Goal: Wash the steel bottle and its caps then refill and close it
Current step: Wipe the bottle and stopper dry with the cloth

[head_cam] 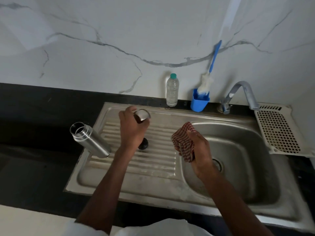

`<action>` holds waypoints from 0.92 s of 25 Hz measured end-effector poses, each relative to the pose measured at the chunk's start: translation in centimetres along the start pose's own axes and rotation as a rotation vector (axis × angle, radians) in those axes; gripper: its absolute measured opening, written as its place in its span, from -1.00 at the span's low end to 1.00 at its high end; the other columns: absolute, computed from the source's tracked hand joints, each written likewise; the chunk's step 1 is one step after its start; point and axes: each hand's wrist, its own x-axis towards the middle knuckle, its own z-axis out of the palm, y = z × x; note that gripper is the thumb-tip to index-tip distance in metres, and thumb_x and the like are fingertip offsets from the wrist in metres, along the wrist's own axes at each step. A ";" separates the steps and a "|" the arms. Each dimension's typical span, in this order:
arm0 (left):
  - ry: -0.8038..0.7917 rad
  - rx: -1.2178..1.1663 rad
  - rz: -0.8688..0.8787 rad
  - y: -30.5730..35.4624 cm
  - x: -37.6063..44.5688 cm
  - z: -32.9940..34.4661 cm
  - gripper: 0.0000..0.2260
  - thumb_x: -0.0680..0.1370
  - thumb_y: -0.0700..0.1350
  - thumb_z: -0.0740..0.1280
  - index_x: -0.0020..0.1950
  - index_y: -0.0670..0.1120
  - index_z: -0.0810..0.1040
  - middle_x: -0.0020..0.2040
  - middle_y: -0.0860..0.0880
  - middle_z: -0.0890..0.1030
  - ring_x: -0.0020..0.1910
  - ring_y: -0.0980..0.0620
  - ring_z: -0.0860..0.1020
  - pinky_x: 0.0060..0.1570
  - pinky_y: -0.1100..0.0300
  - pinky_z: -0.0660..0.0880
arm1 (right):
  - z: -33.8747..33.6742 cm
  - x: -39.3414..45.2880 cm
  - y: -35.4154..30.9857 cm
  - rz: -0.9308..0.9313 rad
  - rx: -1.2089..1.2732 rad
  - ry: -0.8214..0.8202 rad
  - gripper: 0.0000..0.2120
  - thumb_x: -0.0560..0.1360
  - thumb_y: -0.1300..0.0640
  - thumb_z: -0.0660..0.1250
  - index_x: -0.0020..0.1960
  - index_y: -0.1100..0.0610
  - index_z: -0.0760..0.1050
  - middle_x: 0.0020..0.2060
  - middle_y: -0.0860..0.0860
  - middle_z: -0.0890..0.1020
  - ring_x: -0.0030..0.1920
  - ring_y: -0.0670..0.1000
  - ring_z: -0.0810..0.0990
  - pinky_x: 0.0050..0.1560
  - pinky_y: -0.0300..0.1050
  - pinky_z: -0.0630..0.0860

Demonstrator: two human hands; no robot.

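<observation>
The open bottle (90, 139) stands at the drainboard's (153, 160) left edge. The left hand (132, 129) grips a steel cap (142, 114) above the drainboard, a black cap (143, 143) beneath its wrist. The right hand (201, 154) clutches a checked cloth (183, 140) over the basin (238, 150).

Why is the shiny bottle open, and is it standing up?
The steel bottle is open: its threaded mouth has no cap. It stands upright on the sink's edge; the wide lens makes it look tilted.
</observation>
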 end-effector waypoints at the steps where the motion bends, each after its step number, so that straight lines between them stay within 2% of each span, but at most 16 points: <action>1: -0.057 -0.159 -0.013 1.7 -0.5 0.6 -0.49 0.45 -0.05 0.61 0.34 -0.01 0.52 0.19 0.02 0.48 0.07 0.11 0.57 0.06 0.26 0.55 | -1.0 0.2 -0.5 -0.022 0.022 0.029 -0.72 0.65 0.11 0.28 0.22 0.29 0.58 0.04 0.34 0.70 -0.12 0.24 0.68 -0.21 -0.03 0.61; 3: -0.176 -0.274 -0.081 4.2 -1.9 3.5 -0.56 0.40 0.01 0.62 0.23 0.01 0.60 0.12 0.03 0.55 0.02 0.14 0.61 -0.13 0.37 0.55 | -3.1 0.6 -1.6 -0.071 0.028 0.087 -0.70 0.65 0.11 0.27 0.24 0.32 0.56 0.06 0.36 0.68 -0.12 0.23 0.67 -0.31 -0.10 0.61; 4: -0.244 -0.338 -0.184 4.6 -2.9 5.4 -0.61 0.40 0.01 0.60 0.17 -0.01 0.63 0.08 0.00 0.59 -0.02 0.09 0.63 -0.22 0.38 0.55 | -4.1 0.9 -2.1 -0.088 0.021 0.112 -0.68 0.65 0.09 0.26 0.25 0.32 0.55 0.06 0.37 0.68 -0.14 0.22 0.66 -0.34 -0.12 0.59; 5: -0.321 -0.471 -0.382 4.7 -3.9 7.4 -0.70 0.42 -0.05 0.58 0.10 -0.05 0.65 0.00 -0.04 0.64 -0.08 0.03 0.64 -0.32 0.34 0.54 | -5.2 1.1 -2.4 -0.099 0.011 0.135 -0.67 0.65 0.08 0.26 0.25 0.31 0.55 0.05 0.38 0.68 -0.17 0.21 0.67 -0.36 -0.13 0.58; 7: -0.512 -0.778 -0.919 4.4 -6.0 9.8 -0.83 0.45 -0.14 0.53 -0.03 -0.14 0.63 -0.19 -0.12 0.65 -0.21 -0.06 0.60 -0.42 0.20 0.50 | -6.6 0.9 -2.9 -0.105 -0.012 0.162 -0.68 0.65 0.08 0.27 0.23 0.31 0.56 0.02 0.37 0.69 -0.25 0.17 0.68 -0.39 -0.14 0.57; 8: -0.567 -0.906 -1.086 4.1 -7.0 10.2 -0.81 0.44 -0.13 0.53 -0.02 -0.16 0.61 -0.21 -0.16 0.64 -0.21 -0.07 0.59 -0.39 0.18 0.52 | -7.2 0.8 -3.0 -0.106 -0.024 0.167 -0.70 0.65 0.09 0.27 0.22 0.30 0.57 0.00 0.36 0.70 -0.28 0.14 0.69 -0.40 -0.15 0.57; 9: -0.575 -0.980 -1.139 3.6 -7.6 10.8 -0.77 0.46 -0.10 0.53 0.02 -0.17 0.61 -0.18 -0.19 0.64 -0.19 -0.09 0.60 -0.32 0.14 0.56 | -7.7 0.5 -3.2 -0.107 -0.036 0.174 -0.72 0.65 0.10 0.27 0.21 0.29 0.58 -0.02 0.33 0.71 -0.30 0.12 0.70 -0.41 -0.15 0.57; 11: -0.549 -1.047 -1.110 3.0 -8.1 11.5 -0.70 0.49 -0.05 0.53 0.10 -0.20 0.62 -0.12 -0.23 0.66 -0.12 -0.13 0.61 -0.16 0.04 0.61 | -8.4 0.1 -3.7 -0.121 -0.057 0.180 -0.76 0.66 0.11 0.27 0.18 0.24 0.59 -0.05 0.28 0.73 -0.30 0.12 0.70 -0.40 -0.12 0.55; 14: -0.570 -1.258 -1.074 4.1 -8.3 10.9 -0.54 0.52 -0.04 0.50 0.30 -0.29 0.58 0.09 -0.30 0.66 0.05 -0.22 0.63 0.06 -0.05 0.63 | -8.5 -0.3 -4.6 -0.168 -0.093 0.158 -0.82 0.67 0.11 0.28 0.16 0.15 0.60 -0.07 0.23 0.74 -0.26 0.13 0.71 -0.41 -0.12 0.56; 16: -0.631 -1.300 -0.966 5.2 -8.0 10.1 -0.59 0.53 -0.09 0.50 0.31 -0.25 0.59 0.22 -0.30 0.65 0.16 -0.25 0.64 0.24 -0.08 0.59 | -8.3 -0.5 -5.5 -0.221 -0.130 0.143 -0.85 0.67 0.10 0.29 0.16 0.07 0.61 -0.10 0.13 0.75 -0.24 0.11 0.73 -0.42 -0.15 0.58; 18: -0.654 -1.114 -0.881 5.9 -7.7 10.1 -0.69 0.49 -0.10 0.54 0.19 -0.16 0.63 0.22 -0.26 0.68 0.16 -0.22 0.64 0.19 -0.05 0.59 | -7.8 -0.6 -6.2 -0.269 -0.151 0.123 -0.87 0.67 0.10 0.30 0.14 0.00 0.60 -0.10 0.09 0.75 -0.23 0.07 0.74 -0.40 -0.16 0.59; 20: -0.607 -0.894 -0.884 5.9 -8.1 10.5 -0.68 0.47 -0.03 0.56 0.16 -0.10 0.65 0.15 -0.20 0.71 0.07 -0.13 0.63 0.02 0.04 0.55 | -7.3 -0.8 -6.3 -0.300 -0.170 0.103 -0.88 0.67 0.10 0.29 0.12 -0.04 0.59 -0.07 0.10 0.73 -0.20 0.06 0.74 -0.37 -0.17 0.59; 23: -0.511 -0.777 -0.784 5.6 -8.9 11.0 -0.62 0.38 0.08 0.61 0.08 -0.09 0.68 -0.07 -0.08 0.74 -0.11 -0.01 0.60 -0.16 0.13 0.45 | -7.3 -0.6 -5.3 -0.320 -0.235 0.085 -0.84 0.68 0.06 0.28 0.20 -0.05 0.59 0.04 0.12 0.71 -0.05 0.16 0.73 -0.31 -0.15 0.61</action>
